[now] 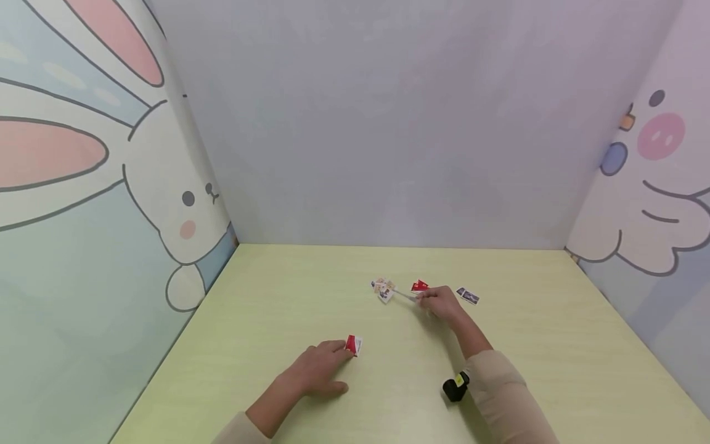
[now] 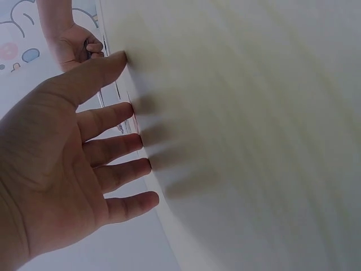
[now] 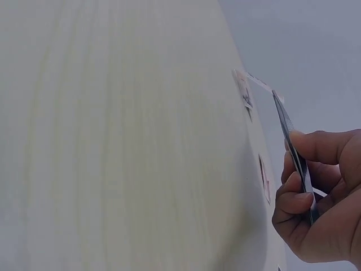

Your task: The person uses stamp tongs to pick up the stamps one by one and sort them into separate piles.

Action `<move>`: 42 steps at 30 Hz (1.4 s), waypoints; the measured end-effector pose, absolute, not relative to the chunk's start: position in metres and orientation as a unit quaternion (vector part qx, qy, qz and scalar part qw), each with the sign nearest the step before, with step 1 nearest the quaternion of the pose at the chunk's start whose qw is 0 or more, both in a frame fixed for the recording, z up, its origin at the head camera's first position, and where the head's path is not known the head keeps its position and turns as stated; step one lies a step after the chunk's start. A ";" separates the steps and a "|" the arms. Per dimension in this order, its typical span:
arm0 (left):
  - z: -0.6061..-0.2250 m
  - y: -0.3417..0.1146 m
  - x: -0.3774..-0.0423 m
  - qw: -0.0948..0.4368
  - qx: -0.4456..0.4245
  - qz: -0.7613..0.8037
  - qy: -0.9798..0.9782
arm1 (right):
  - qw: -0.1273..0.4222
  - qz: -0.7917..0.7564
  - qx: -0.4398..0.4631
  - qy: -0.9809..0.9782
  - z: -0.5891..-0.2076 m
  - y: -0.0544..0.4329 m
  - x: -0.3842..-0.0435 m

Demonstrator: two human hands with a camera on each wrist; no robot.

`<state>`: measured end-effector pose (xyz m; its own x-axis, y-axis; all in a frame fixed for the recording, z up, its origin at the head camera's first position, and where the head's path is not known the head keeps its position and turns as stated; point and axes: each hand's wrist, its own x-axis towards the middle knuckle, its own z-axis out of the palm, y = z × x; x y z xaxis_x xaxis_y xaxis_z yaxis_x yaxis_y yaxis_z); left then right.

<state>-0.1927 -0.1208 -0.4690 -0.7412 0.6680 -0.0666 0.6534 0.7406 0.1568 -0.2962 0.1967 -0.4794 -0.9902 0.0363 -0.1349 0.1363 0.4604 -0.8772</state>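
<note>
My right hand [image 1: 440, 303] pinches a pair of metal tweezers [image 3: 289, 127] between thumb and fingers. At the tweezers' tips, in the right wrist view, is a thin pale paper piece [image 3: 260, 83], just above a small group of picture cards [image 1: 385, 293] on the table. Nearer the front, my left hand [image 1: 320, 367] lies low over the table with its fingers spread and fairly straight. Its fingertips touch a small red and white card [image 1: 355, 345]. The left wrist view shows its palm side [image 2: 62, 164] holding nothing.
Red and white pieces [image 1: 420, 286] lie just beyond my right hand, and dark picture cards [image 1: 470, 296] to its right. A small black object with a yellow label [image 1: 456, 387] is beside my right sleeve. Walls enclose the pale table [image 1: 277, 290] at the back and sides.
</note>
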 end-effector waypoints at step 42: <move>-0.470 -0.121 -0.195 0.060 0.360 0.097 0.926 | 0.035 -0.482 0.044 0.874 -0.478 0.188 -0.278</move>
<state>-0.1954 -0.1208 -0.4700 -0.7331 0.6789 -0.0408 0.6559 0.7215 0.2219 -0.2783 0.1879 -0.4775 -0.9937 0.0444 -0.1032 0.1109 0.5313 -0.8399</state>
